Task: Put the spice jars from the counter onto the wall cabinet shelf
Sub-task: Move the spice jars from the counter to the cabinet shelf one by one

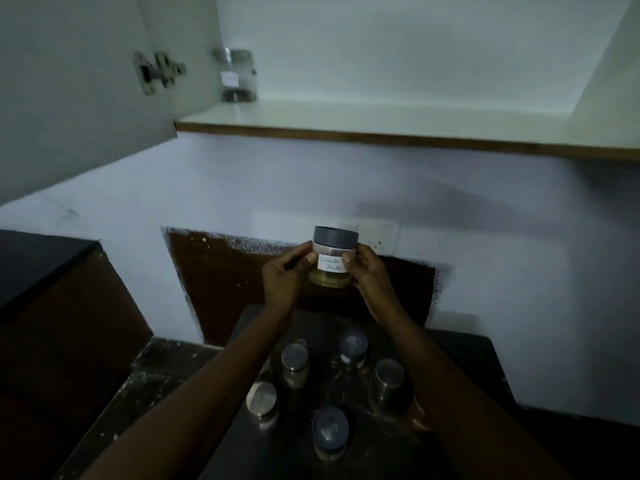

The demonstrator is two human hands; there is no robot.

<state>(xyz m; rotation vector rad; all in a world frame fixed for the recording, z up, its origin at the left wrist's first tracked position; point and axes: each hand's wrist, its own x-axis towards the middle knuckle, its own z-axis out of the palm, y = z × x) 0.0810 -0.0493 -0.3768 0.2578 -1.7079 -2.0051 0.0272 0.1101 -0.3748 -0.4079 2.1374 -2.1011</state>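
Note:
A clear jar (333, 259) with a grey lid, a white handwritten label and yellowish powder hangs in front of the wall, above the counter. My left hand (284, 275) pinches its left side and my right hand (369, 271) pinches its right side. Several more grey-lidded spice jars stand below on the dark counter (166, 372), among them one (294, 363), another (353, 348) and a third (330, 433). One jar (237, 75) stands at the back left of the white wall cabinet shelf (363, 116).
The open cabinet door (69, 91) with its hinge (157, 72) hangs at the left. The shelf has a brown front edge (398, 140). A white socket plate (377, 233) sits on the wall behind the held jar. A second dark counter (38, 261) lies at the left.

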